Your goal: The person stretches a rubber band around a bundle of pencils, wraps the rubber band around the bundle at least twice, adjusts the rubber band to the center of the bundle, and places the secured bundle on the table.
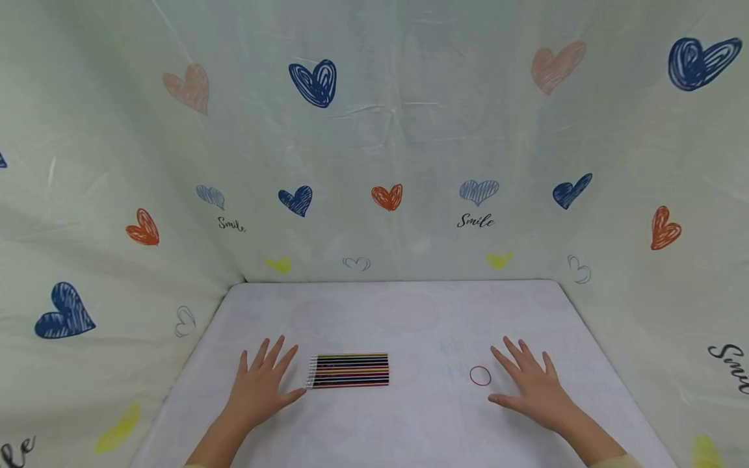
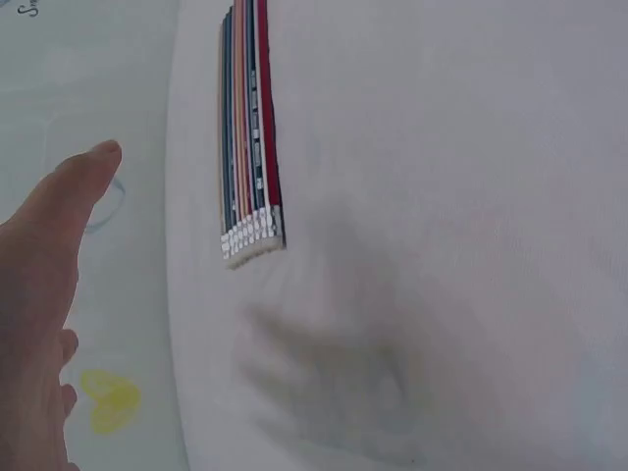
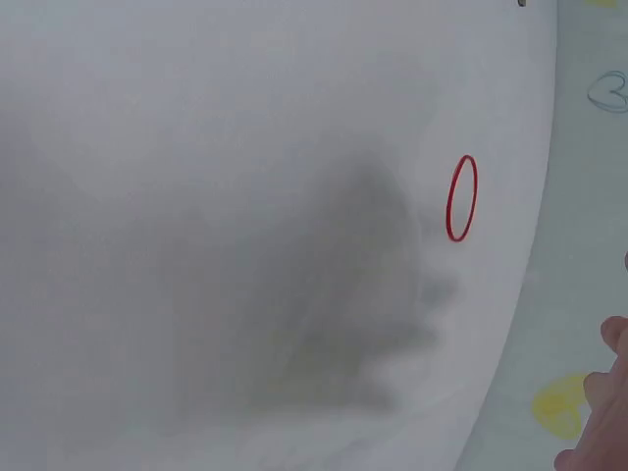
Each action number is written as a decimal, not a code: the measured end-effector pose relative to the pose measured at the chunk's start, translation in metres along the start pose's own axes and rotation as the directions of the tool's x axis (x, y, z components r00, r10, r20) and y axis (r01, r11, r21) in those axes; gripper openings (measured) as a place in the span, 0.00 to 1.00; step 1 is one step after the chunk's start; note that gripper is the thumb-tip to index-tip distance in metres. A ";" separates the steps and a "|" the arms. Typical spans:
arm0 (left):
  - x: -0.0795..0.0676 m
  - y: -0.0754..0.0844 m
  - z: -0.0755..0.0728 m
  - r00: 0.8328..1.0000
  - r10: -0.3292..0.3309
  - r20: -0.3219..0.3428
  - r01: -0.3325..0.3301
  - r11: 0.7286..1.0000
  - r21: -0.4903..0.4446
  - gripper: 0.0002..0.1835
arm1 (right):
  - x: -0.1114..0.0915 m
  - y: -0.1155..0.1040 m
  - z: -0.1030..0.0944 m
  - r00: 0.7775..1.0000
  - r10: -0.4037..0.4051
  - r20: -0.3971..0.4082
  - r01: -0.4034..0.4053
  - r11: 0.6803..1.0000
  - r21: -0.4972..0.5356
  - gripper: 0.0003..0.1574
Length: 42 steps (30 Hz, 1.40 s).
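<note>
Hands free, handling judged not begun

Left hand and right hand hover over the worktop, fingers spread apart, gripping nothing. Next move probably calls for lowering a hand and closing its fingers. Row of pencils: towards the left edge, eraser ends just beside the left thumb. Red ring: towards the right edge, just off the gap between right thumb and forefinger.

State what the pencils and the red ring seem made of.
Pencils: probably painted wood, from their slim, coloured shafts; the silvery bands near their pale ends look metallic and shiny. Red ring: perhaps rubber or plastic, a thin, evenly coloured loop; finish unclear.
</note>
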State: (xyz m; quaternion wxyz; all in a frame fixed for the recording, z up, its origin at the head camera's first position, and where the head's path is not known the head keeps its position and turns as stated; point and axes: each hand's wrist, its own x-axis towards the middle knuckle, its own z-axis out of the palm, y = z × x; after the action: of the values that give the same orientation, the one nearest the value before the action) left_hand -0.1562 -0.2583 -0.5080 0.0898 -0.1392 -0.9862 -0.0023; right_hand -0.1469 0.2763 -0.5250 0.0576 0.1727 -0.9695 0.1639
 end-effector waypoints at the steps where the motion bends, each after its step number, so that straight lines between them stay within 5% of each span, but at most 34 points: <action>1: 0.001 0.001 0.000 1.000 0.005 -0.005 -0.005 1.000 -0.009 0.46 | 0.002 -0.002 0.001 1.000 0.002 0.004 -0.002 1.000 0.015 0.55; 12: 0.013 0.012 0.004 0.999 0.041 -0.019 -0.042 0.997 -0.057 0.47 | 0.026 -0.030 0.021 0.999 -0.038 -0.017 0.040 0.979 0.201 0.56; 19: 0.019 0.022 0.016 0.999 0.013 0.043 -0.010 0.997 -0.071 0.47 | 0.040 -0.052 0.048 1.000 0.003 -0.019 0.004 0.924 0.382 0.50; 28: 0.033 0.031 0.027 1.000 0.004 -0.031 -0.009 0.983 -0.185 0.42 | 0.064 -0.089 0.075 0.999 0.002 0.036 -0.020 0.852 0.523 0.43; 33: 0.040 0.031 0.038 0.998 -0.053 -0.025 0.041 0.933 -0.358 0.38 | 0.081 -0.109 0.092 0.998 -0.034 0.046 -0.001 0.794 0.608 0.41; 42: 0.049 0.029 0.064 0.985 -0.160 0.062 0.163 0.761 -0.628 0.37 | 0.102 -0.128 0.118 0.998 -0.053 0.016 0.026 0.711 0.703 0.41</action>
State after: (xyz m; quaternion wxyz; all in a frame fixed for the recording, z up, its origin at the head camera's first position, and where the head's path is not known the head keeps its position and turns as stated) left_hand -0.2059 -0.2146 -0.5628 0.0349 -0.0759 -0.9367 -0.3399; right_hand -0.2030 0.0913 -0.5803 -0.0258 0.2053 -0.8316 0.5153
